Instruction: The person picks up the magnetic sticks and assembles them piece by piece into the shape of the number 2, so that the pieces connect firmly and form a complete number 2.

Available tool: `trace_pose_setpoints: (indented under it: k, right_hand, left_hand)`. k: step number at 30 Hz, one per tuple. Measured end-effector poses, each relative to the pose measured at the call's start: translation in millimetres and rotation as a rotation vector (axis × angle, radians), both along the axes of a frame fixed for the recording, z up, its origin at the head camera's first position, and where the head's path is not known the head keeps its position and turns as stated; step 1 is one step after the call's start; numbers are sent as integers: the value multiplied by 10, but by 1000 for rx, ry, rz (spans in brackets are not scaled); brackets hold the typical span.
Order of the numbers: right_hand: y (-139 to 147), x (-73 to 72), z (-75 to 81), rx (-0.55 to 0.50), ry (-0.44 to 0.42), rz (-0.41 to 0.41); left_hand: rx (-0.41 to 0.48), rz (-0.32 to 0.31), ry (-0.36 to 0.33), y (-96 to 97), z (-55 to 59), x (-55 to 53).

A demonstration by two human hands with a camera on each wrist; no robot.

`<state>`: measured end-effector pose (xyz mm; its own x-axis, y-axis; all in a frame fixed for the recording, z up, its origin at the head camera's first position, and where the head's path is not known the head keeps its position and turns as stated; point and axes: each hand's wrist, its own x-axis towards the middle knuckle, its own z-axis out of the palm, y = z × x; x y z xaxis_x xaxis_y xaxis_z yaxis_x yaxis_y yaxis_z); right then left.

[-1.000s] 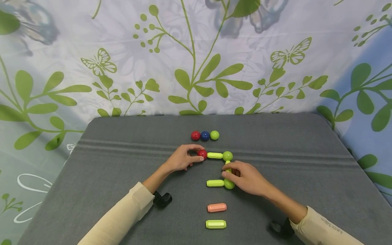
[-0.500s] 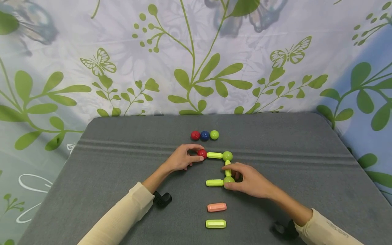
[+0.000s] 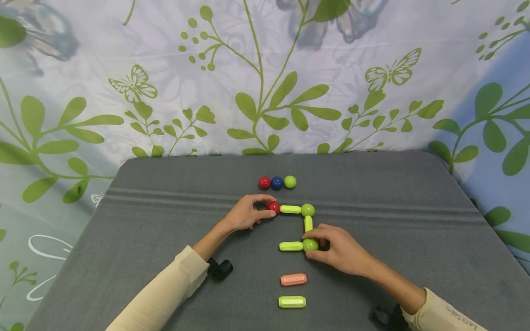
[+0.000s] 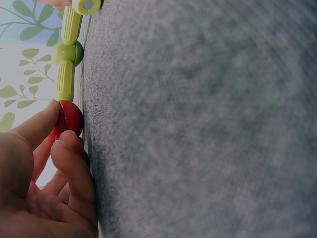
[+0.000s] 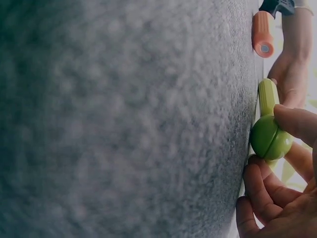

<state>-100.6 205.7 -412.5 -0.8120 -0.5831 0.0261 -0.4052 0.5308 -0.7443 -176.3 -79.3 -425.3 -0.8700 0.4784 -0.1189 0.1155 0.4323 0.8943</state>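
Between thumb and finger, my left hand (image 3: 247, 214) holds a red ball (image 3: 273, 208) on the table. A yellow-green rod (image 3: 290, 209) joins it to a green ball (image 3: 308, 210). From there a second yellow-green rod (image 3: 308, 223) runs toward me to another green ball (image 3: 310, 245). My right hand (image 3: 341, 248) pinches that nearer ball between thumb and index finger. A third yellow-green rod (image 3: 291, 246) points left from it, its left end free. In the right wrist view the pinched green ball (image 5: 267, 136) shows a seam, with the other fingers curled beside it.
Behind the joined pieces, a red ball (image 3: 264, 182), a blue ball (image 3: 277, 183) and a green ball (image 3: 290, 182) sit in a row. Nearer me lie a loose orange rod (image 3: 293, 279) and a loose yellow-green rod (image 3: 291, 302). A patterned cloth (image 3: 265, 82) hangs behind the grey table (image 3: 174, 184).
My right hand has slid toward me, from the rod between the green balls to the nearer green ball, which it now pinches. The left hand has stayed on the red ball.
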Motion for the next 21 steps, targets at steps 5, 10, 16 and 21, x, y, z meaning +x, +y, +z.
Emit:
trace_pose_setpoints:
  k: [5,10,16,21]
  right_hand:
    - [5,4,-3,12,3,-9]
    - [3,9,-4,19,8,-13]
    - [-5,1,-10,15,3,0]
    - [0,-5,-7,30,-15,2]
  left_hand:
    - [-8,2,-2,1,2,1]
    - [-11,3,-8,8,5,1]
    - [-11,10,-16,0,25,-1]
    - [35,2,-26,-16,22,-14]
